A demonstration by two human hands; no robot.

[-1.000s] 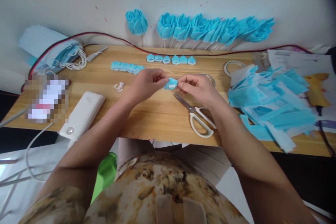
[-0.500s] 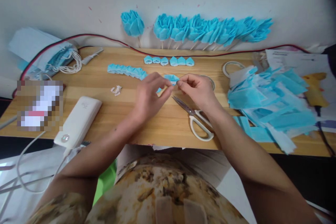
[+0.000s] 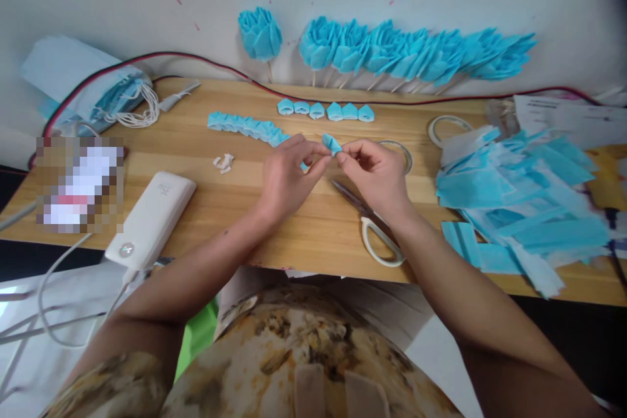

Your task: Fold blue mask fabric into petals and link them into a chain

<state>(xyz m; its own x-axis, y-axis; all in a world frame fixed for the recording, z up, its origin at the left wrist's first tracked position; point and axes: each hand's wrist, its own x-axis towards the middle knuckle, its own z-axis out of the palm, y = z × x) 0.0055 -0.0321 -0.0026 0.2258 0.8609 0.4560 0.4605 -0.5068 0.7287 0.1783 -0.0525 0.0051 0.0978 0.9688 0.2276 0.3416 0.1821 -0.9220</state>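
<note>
Between my fingertips, over the middle of the table, is a small folded piece of blue fabric (image 3: 332, 143), its tip pointing up. My left hand (image 3: 290, 173) pinches it from the left, and my right hand (image 3: 375, 173) pinches its right side. Beyond my left hand runs a row of overlapping folded blue pieces (image 3: 247, 127). Farther back, several small folded blue petals (image 3: 326, 111) stand in a line. Scissors (image 3: 377, 241) with white handles lie beneath my right wrist, partly covered by it. A roll of tape (image 3: 406, 158) shows behind my right hand.
Blue fabric flowers on sticks (image 3: 386, 49) lean against the wall. A heap of blue fabric strips (image 3: 519, 202) lies right, near another tape roll (image 3: 441, 130) and a yellow glue gun (image 3: 607, 173). Left are a white power bank (image 3: 151, 219), a blurred phone (image 3: 81, 186), paper scraps (image 3: 224, 162) and stacked masks (image 3: 83, 81).
The blue piece in my fingers now stands up in a pointed fold; before, it lay flatter with a white strip showing. The whole view has shifted slightly.
</note>
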